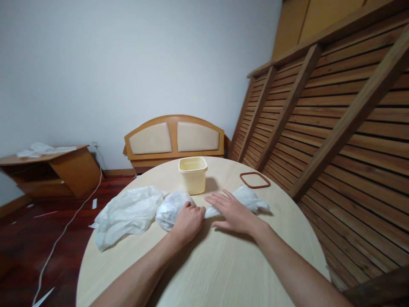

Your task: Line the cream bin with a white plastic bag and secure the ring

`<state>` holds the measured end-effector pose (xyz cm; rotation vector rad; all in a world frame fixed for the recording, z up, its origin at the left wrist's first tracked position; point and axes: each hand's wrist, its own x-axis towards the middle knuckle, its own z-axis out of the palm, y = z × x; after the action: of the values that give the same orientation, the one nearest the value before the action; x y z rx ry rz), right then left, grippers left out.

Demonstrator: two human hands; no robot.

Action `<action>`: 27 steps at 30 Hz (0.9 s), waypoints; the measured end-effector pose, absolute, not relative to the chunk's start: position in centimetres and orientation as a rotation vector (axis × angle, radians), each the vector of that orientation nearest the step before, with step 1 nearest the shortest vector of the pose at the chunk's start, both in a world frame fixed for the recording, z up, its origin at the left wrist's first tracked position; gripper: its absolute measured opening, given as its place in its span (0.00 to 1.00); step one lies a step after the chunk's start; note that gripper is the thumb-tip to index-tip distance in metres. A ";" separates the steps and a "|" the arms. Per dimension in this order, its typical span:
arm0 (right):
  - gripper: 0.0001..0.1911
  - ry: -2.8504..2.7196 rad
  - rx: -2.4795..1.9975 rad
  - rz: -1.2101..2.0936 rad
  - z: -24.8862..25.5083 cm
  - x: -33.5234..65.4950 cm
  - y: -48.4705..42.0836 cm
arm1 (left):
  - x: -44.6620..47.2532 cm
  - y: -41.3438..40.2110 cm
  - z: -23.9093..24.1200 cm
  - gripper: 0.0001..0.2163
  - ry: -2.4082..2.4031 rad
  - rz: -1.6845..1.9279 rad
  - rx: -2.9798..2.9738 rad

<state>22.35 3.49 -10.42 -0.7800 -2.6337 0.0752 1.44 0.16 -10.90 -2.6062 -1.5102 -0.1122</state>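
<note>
**Left hand (190, 220) curled, right hand (231, 212) spread before yellow tub (194, 181)**

The left hand grips a stuffed bag (171, 207) just in front of the tub. The right hand, fingers extended, lies over white plastic (247, 198) to the tub's near right, grasping nothing visible. Left of the tub, a loose bag (129, 213) covers some desk (223, 273); right, a brown ring (259, 186).

Your left hand (191, 221) curls on a bundled white bag (171, 209). Your right hand (232, 212) spreads over white plastic (251, 199). Beyond stands a yellow tub (194, 180).
</note>
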 end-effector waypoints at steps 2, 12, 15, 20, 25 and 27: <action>0.34 -2.687 -0.795 0.121 -10.7 21.5 3.4 | 1.4 0.2 -11.0 0.09 -1.489 -0.115 -2.617; 0.10 -2.725 -1.194 0.215 -9.2 22.7 3.6 | 1.1 -0.7 -10.4 0.11 -1.448 -0.273 -2.626; 0.11 -2.716 -1.183 0.233 -9.0 22.4 3.2 | 1.8 -1.3 -10.8 0.19 -1.418 -0.489 -2.647; 0.12 -2.724 -1.057 0.237 -9.0 21.9 2.7 | 2.9 -1.0 -11.8 0.17 -1.470 -0.443 -2.681; 0.11 -2.683 -1.123 0.234 -8.7 22.9 3.0 | 2.4 -0.3 -11.6 0.11 -1.524 -0.318 -2.704; 0.12 -2.601 -1.165 0.277 -8.5 23.7 3.3 | 1.9 -0.1 -11.3 0.12 -1.550 -0.330 -2.680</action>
<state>23.69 3.32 -8.50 -1.1649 -2.6007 0.2767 1.91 -0.15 -11.29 -2.6802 -1.5500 -0.3305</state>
